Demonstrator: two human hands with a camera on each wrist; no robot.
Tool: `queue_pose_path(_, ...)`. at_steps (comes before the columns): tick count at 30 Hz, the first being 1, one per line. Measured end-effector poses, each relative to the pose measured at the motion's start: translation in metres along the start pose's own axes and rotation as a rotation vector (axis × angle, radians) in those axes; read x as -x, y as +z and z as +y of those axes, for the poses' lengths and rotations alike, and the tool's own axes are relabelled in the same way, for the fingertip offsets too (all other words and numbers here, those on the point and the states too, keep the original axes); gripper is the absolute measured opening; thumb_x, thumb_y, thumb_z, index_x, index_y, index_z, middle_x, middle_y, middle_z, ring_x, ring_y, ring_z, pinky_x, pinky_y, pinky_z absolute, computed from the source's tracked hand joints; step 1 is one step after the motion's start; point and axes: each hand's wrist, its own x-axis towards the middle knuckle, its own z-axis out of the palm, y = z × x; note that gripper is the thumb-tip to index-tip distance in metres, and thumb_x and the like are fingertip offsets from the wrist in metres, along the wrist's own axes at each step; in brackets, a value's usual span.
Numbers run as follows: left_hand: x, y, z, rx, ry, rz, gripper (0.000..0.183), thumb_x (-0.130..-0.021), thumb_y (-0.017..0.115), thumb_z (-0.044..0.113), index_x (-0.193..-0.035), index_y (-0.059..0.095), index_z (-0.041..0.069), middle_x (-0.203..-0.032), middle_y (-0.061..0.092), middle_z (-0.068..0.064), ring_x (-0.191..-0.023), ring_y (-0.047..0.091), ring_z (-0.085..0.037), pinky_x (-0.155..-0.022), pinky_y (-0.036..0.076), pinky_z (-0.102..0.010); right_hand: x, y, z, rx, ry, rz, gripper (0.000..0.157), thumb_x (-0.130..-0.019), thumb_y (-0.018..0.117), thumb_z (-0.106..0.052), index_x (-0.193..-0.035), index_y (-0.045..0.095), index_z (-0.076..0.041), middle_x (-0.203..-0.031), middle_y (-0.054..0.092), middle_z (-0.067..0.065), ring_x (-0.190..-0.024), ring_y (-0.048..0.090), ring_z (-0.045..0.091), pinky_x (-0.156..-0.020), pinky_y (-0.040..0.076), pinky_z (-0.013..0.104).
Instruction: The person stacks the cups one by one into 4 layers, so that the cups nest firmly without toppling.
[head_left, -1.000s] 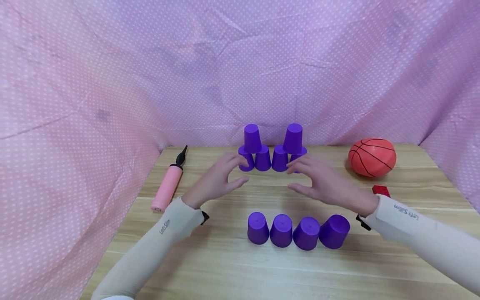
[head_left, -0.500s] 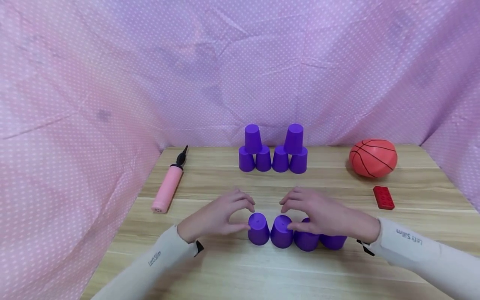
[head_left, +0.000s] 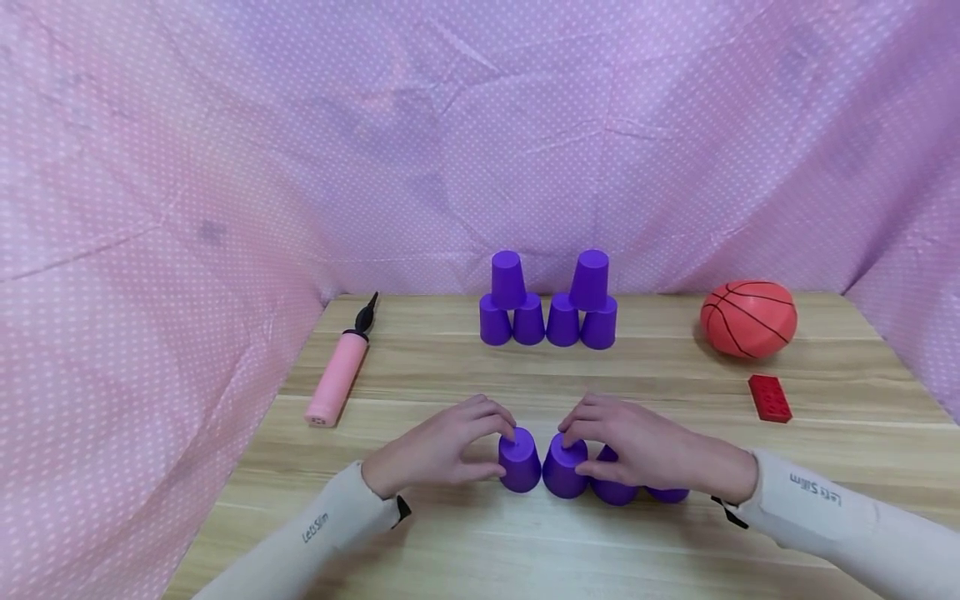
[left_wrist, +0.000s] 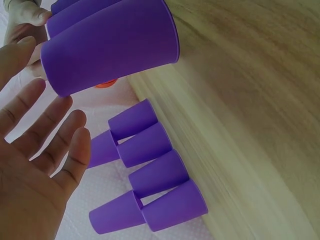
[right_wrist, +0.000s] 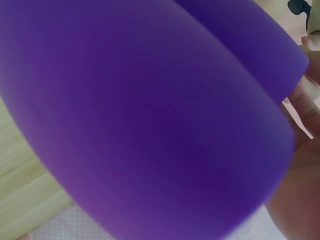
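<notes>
Several purple cups stand upside down in a front row in the head view. My left hand (head_left: pixel 450 446) is at the row's left end, fingers and thumb spread beside the leftmost cup (head_left: pixel 519 471). In the left wrist view its relaxed fingertips (left_wrist: pixel 77 147) lie close to that cup's base. My right hand (head_left: pixel 637 442) hovers over the row's right part, index fingertip and thumb tip by the second cup (head_left: pixel 561 479). It partly hides the third cup (head_left: pixel 613 493) and most of the fourth cup (head_left: pixel 667 495). Large purple cups (right_wrist: pixel 150 115) fill the right wrist view.
Farther back, two small three-cup pyramids stand side by side, topped by a left upper cup (head_left: pixel 508 282) and a right upper cup (head_left: pixel 589 282). A pink hand pump (head_left: pixel 339 375) lies left. A red ball (head_left: pixel 748 320) and red toy brick (head_left: pixel 769 398) sit right. Polka-dot cloth (head_left: pixel 480 150) hangs behind.
Both hands have come back from the far pyramids toward the front row, lowering closer around the two leftmost cups. The cups have stayed in place.
</notes>
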Motion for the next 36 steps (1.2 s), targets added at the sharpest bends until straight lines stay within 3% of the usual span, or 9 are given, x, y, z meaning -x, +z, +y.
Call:
queue_pose_path(18, -0.0029, 0.0032, 0.0022, 0.003, -0.052, -0.015, 0.028, -0.088, 0.068, 0.029, -0.111, 0.059, 0.016, -0.119, 0.054, 0.007, -0.112, 0.048, -0.006, -0.095, 0.039, -0.021, -0.0031, -0.0005, -0.0043, -0.010, 0.028, -0.009, 0.023, -0.080, 0.075, -0.027, -0.099, 0.066, -0.017, -0.106, 0.061, -0.006, -0.099, 0.055, 0.009, -0.083, 0.049, 0.031)
queue_pose_path(30, -0.0044, 0.0042, 0.0026, 0.005, -0.039, -0.002, 0.026, -0.087, 0.069, 0.024, -0.110, 0.058, 0.017, -0.116, 0.053, 0.008, -0.109, 0.047, -0.005, -0.093, 0.039, -0.019, -0.0012, 0.0000, -0.0057, 0.005, 0.040, -0.014, 0.023, -0.080, 0.075, -0.027, -0.098, 0.066, -0.016, -0.105, 0.062, -0.006, -0.099, 0.055, 0.010, -0.083, 0.049, 0.031)
queue_pose_path(36, -0.0060, -0.0003, -0.0001, 0.013, -0.037, 0.026, 0.027, -0.086, 0.070, 0.023, -0.109, 0.058, 0.017, -0.113, 0.052, 0.008, -0.107, 0.048, -0.005, -0.092, 0.040, -0.019, -0.0029, -0.0032, -0.0022, 0.028, 0.007, 0.025, 0.023, -0.080, 0.076, -0.025, -0.098, 0.066, -0.014, -0.102, 0.061, -0.005, -0.096, 0.056, 0.010, -0.081, 0.050, 0.029)
